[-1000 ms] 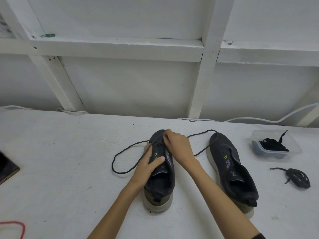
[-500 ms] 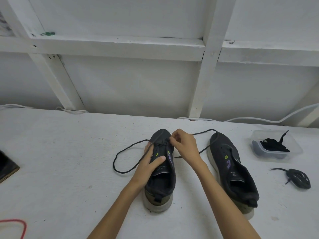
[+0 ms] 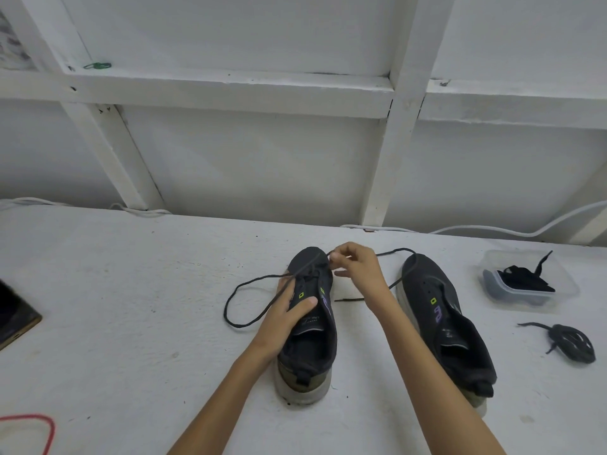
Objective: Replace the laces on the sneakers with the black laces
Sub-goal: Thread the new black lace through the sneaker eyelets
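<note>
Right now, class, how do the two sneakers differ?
The held sneaker carries a lace at its front eyelets; the free sneaker shows bare eyelets. The left hand grips the held sneaker while the right hand pinches the lace; no hand touches the free sneaker. Both are dark, upright, with green and purple marks.

My right hand (image 3: 359, 274) covers part of the lace (image 3: 243, 325). I can't read the tongue print on the shoe (image 3: 312, 349). At the surface's (image 3: 131, 307) left edge, a dark slab (image 3: 13, 313) and red cord (image 3: 29, 416) are cropped.
</note>
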`<state>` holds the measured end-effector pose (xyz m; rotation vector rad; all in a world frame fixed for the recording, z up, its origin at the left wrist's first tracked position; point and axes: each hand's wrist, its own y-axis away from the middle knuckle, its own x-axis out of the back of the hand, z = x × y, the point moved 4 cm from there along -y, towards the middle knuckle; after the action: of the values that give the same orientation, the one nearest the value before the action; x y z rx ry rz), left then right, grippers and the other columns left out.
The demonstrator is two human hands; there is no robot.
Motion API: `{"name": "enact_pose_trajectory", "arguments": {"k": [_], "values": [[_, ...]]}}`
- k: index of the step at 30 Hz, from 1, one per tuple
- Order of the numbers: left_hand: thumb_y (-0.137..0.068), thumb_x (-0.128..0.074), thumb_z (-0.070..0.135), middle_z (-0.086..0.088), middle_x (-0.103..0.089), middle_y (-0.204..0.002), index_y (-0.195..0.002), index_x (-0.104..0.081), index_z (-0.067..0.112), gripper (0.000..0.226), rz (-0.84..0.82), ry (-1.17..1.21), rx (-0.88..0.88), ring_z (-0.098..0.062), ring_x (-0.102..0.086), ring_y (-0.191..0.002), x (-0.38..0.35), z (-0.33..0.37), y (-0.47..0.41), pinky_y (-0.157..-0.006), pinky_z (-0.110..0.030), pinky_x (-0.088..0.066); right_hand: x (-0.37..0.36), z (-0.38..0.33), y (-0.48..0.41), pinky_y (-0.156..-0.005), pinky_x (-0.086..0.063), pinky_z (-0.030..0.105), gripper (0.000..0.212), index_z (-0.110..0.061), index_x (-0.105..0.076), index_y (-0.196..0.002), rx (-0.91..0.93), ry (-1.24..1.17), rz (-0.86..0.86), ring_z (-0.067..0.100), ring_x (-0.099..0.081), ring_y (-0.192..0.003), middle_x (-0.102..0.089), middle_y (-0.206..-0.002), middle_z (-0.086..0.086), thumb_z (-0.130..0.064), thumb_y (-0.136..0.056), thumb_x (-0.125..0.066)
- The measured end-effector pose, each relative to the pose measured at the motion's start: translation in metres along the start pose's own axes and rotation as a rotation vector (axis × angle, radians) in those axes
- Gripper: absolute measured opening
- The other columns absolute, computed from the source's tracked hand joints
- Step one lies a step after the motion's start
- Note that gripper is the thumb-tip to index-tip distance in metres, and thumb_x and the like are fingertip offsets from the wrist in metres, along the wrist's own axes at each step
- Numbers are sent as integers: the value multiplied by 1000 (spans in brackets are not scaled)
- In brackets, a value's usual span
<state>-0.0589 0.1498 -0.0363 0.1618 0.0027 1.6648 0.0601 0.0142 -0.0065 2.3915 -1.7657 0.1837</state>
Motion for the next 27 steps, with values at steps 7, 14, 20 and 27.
{"name": "enact_pose_trajectory", "arguments": {"k": [7, 14, 20, 27], "values": [[-85, -59, 40, 17, -49, -138, -137, -47, 39, 54, -4, 35, -9, 1, -49, -126, -2, 4, 1, -105, -23, -41, -2, 5, 6, -59, -45, 15, 18, -6, -73, -78, -67, 113, -118, 2, -54, -59, -70, -75, 0, -20, -75, -84], [-83, -60, 47, 25, -43, -141, -138, -43, 44, 58, -9, 37, 8, 5, -42, -130, -2, 4, 1, -109, -24, -36, 9, -7, 2, -63, -45, 20, 15, -13, -68, -72, -25, -10, 62, 1, -56, -62, -67, -73, -4, -20, -82, -77], [-79, -61, 54, 20, -46, -141, -138, -45, 43, 63, -5, 32, 12, -1, -46, -129, -3, 2, 1, -112, -35, -38, -2, -6, 9, -59, -44, 13, 10, -7, -74, -73, 1, 104, -49, -4, -57, -57, -71, -71, -4, -12, -74, -83], [-74, -62, 64, 17, -30, -155, -142, -38, 46, 75, 7, 25, 35, -7, -29, -143, -2, -2, -1, -118, -44, -28, 7, -1, 7, -50, -38, 21, 20, -6, -72, -81, -68, -24, 63, 9, -49, -54, -63, -71, -3, -25, -80, -79]]}}
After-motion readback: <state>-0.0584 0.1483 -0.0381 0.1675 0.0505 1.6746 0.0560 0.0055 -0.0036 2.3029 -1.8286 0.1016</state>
